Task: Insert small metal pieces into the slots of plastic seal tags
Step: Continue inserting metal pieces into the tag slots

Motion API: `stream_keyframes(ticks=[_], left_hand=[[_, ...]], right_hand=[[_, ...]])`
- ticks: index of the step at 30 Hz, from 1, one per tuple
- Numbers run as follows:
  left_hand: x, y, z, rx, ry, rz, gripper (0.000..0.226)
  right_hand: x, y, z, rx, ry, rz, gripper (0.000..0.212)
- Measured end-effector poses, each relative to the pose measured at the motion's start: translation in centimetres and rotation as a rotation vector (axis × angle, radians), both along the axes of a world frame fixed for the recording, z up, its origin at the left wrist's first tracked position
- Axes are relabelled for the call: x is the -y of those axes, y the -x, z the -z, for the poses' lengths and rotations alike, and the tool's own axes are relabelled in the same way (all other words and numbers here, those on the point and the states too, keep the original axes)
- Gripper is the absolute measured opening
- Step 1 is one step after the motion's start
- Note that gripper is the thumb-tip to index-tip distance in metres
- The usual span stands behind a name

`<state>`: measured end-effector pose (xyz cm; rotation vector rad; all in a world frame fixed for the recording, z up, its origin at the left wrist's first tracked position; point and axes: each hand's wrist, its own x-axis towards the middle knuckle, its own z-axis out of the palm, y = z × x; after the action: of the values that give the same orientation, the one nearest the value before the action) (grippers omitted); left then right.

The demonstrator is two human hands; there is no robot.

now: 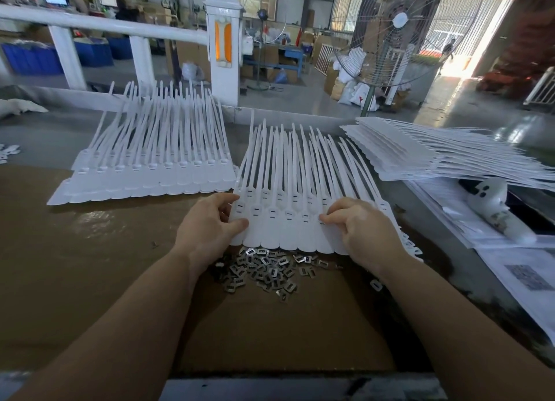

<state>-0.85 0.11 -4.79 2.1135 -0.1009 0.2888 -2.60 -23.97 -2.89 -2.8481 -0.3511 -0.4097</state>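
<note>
A fanned stack of white plastic seal tags (288,232) lies in front of me, slots facing up and long tails pointing away. My left hand (207,229) grips the stack's left edge, thumb on top and fingers curled round the side. My right hand (363,229) rests on the right part of the stack with curled fingers, its fingertips pinched at a slot; whether a metal piece is between them cannot be seen. A heap of small metal pieces (267,268) lies on the brown cardboard just below the tags, between my wrists.
A second fanned stack of tags (150,172) lies to the left, a third pile (426,157) at the right. Printed papers (528,274) and a white bottle (495,208) sit at the right edge. A white railing (223,55) and standing fan (390,31) are beyond the table.
</note>
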Motion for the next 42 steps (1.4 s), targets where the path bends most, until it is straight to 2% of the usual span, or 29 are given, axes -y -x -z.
stream_keyframes(ticks=[5, 12, 19, 23, 25, 28, 36, 42], left_hand=[[-0.1, 0.0, 0.0, -0.012, 0.0, -0.005, 0.048], [0.1, -0.2, 0.0, -0.012, 0.001, -0.007, 0.048], [0.0, -0.2, 0.1, -0.01, -0.008, -0.013, 0.047], [0.0, -0.2, 0.1, 0.002, -0.023, -0.015, 0.048], [-0.1, -0.2, 0.1, 0.006, -0.028, -0.012, 0.048], [-0.1, -0.2, 0.1, 0.01, -0.036, -0.014, 0.048], [0.1, -0.2, 0.0, 0.009, -0.048, -0.02, 0.046], [0.2, -0.2, 0.1, 0.003, -0.041, -0.026, 0.046]], right_hand=[[-0.1, -0.5, -0.5, -0.084, -0.017, -0.001, 0.041], [0.3, -0.4, -0.7, -0.058, -0.076, -0.03, 0.037], [0.4, 0.3, -1.1, -0.11, -0.007, -0.036, 0.043], [1.0, 2.4, -1.7, -0.06, -0.194, -0.007, 0.035], [1.7, 3.5, -1.8, -0.036, -0.231, 0.045, 0.024], [3.0, 4.9, -1.9, -0.009, -0.213, 0.127, 0.013], [3.8, 6.5, -1.6, -0.043, -0.117, 0.088, 0.007], [2.9, 6.9, -0.5, 0.018, 0.043, 0.131, 0.02]])
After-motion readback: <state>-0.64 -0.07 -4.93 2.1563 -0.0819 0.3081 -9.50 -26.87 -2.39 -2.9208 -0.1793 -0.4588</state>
